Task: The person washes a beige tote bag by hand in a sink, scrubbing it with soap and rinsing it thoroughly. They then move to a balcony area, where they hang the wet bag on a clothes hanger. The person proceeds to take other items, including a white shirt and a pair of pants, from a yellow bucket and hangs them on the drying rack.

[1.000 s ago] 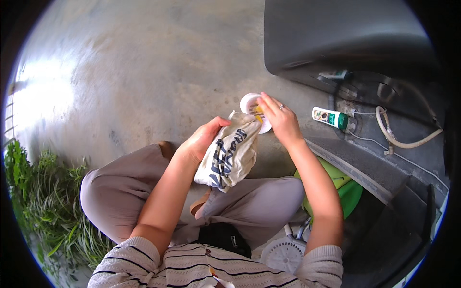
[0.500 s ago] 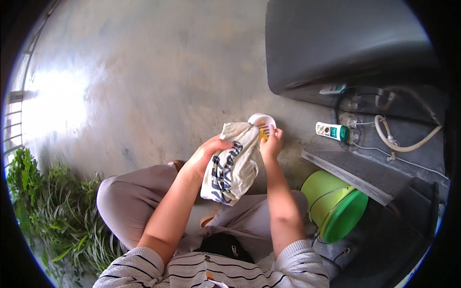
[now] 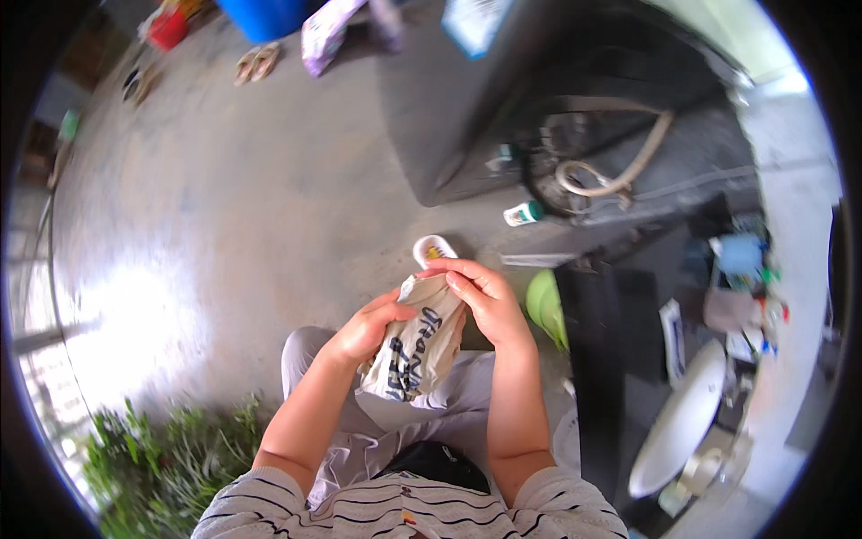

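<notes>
Bare grey concrete floor (image 3: 224, 180) fills most of the head view, wide and open to the left of the crumpled pouch and beyond it, with a bright glare patch on it and green plants (image 3: 153, 458) edging the lower left rim. Far beyond the pouch, at the upper rim, lie a pair of sandals (image 3: 256, 61), a blue bin (image 3: 262, 13) and a red container (image 3: 166, 27). To the right of the pouch the room closes in: a dark machine body (image 3: 503, 117) with a looped pale hose (image 3: 620, 175), a small white bottle with a green cap (image 3: 523, 213) on the floor beside it, a green bucket (image 3: 543, 305) just right of the hands, and a cluttered dark shelf with a white basin (image 3: 682, 422) farther right. The crumpled pouch (image 3: 417, 346), off-white with dark lettering, is held upright above the person's lap. The left hand (image 3: 368, 328) is closed around its left side, fingers wrapped on it. The right hand (image 3: 485, 301) grips its top edge, fingers curled over the folded mouth. A small white bowl (image 3: 434, 250) sits on the floor just beyond the pouch's top, close to the right fingertips.
</notes>
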Available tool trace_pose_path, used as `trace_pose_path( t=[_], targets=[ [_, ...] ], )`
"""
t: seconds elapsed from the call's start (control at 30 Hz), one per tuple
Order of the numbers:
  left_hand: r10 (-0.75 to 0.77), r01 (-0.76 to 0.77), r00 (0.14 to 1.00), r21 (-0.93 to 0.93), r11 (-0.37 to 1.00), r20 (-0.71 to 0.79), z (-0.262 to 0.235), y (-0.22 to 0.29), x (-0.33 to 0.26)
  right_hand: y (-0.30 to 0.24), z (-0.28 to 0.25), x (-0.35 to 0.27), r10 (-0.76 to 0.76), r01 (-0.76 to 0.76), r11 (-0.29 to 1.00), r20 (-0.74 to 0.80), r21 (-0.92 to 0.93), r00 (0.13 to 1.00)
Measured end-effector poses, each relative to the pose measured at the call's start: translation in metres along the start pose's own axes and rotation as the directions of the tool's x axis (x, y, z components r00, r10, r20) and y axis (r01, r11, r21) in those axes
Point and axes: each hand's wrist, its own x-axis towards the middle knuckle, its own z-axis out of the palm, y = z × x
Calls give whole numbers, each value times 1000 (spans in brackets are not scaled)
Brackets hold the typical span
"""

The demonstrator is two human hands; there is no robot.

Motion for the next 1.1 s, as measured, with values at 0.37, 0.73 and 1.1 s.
trace_pose_path(
  t=[0.37,0.73,1.1],
  targets=[
    [-157,-59,927,548,834,340,166,284,1,-320,55,9,311,-271,949,-584,159,750],
    [-560,65,726,771,633,399,391,18,-53,-263,-21,-341,84,462,807,-847,367,525],
    [-211,21,963,738,675,166,505,-248,27,-141,-202,-474,25,317,942,-963,113,267]
  ],
)
